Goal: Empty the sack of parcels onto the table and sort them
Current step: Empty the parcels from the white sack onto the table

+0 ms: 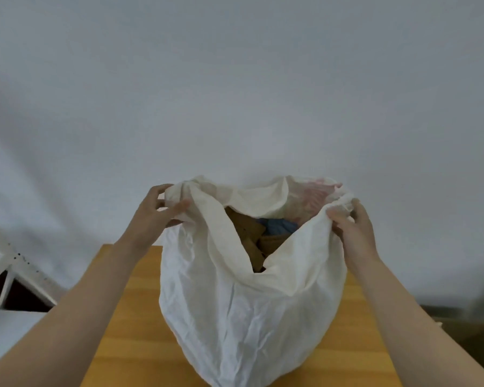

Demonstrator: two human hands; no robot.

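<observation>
Container: we see a white cloth sack (249, 303) standing upright in the lower middle of the frame, its base on the table (129, 331) and its mouth held wide open toward us
Inside it: brown parcels (249, 233) lean on one another in the opening, with a blue parcel (280, 226) just behind them toward the right; a pinkish thing (316, 196) shows through the thin far side at the upper right of the rim, and we cannot tell what lies deeper
Grip at the left of the rim: our left hand (154, 210) pinches a fold of the cloth between thumb and curled fingers
Grip at the right of the rim: our right hand (352, 230) has its fingers curled round the bunched edge and holds it tight
Edges: the wooden top's far edge runs just behind the sack, its far left corner shows under our left wrist, and its left edge slants down to the bottom of the frame; the right edge is mostly hidden by our forearm
Open room: bare wood lies on both sides of the sack, wider at the lower left, narrower at the lower right
Around: a white shelf frame (9, 272) at the left edge above a white surface (3, 331), dark floor (458, 331) at the right edge, a pale wall (235, 79) across the upper half
</observation>
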